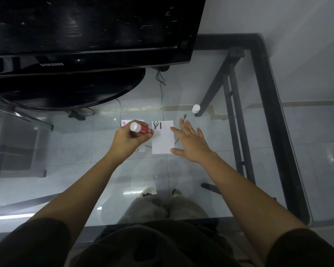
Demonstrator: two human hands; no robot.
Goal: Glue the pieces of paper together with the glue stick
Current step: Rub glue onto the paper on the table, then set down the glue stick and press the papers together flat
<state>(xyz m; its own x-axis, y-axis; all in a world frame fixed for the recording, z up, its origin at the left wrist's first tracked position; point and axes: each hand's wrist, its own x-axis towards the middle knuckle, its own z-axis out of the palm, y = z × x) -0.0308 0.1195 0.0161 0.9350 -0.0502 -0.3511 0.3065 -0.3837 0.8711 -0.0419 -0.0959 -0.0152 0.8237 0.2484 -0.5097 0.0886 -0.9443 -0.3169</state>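
Observation:
My left hand (pixel 128 138) grips a red glue stick (pixel 143 129) with a white end, held sideways with its tip at the left edge of a white paper (pixel 162 140) that bears a black mark near its top. A second white paper (pixel 126 122) with a pink logo lies to the left, mostly hidden under my left hand. My right hand (pixel 190 140) is spread flat, fingers apart, resting at the right edge of the first paper. A white cap (pixel 196 108) stands apart on the glass, beyond my right hand.
The papers lie on a glass table (pixel 210 89) with a black frame. A black monitor (pixel 89 27) on a round base (pixel 69 89) fills the far left. Thin black cables (pixel 161 81) run behind the papers. My legs and shoes show through the glass.

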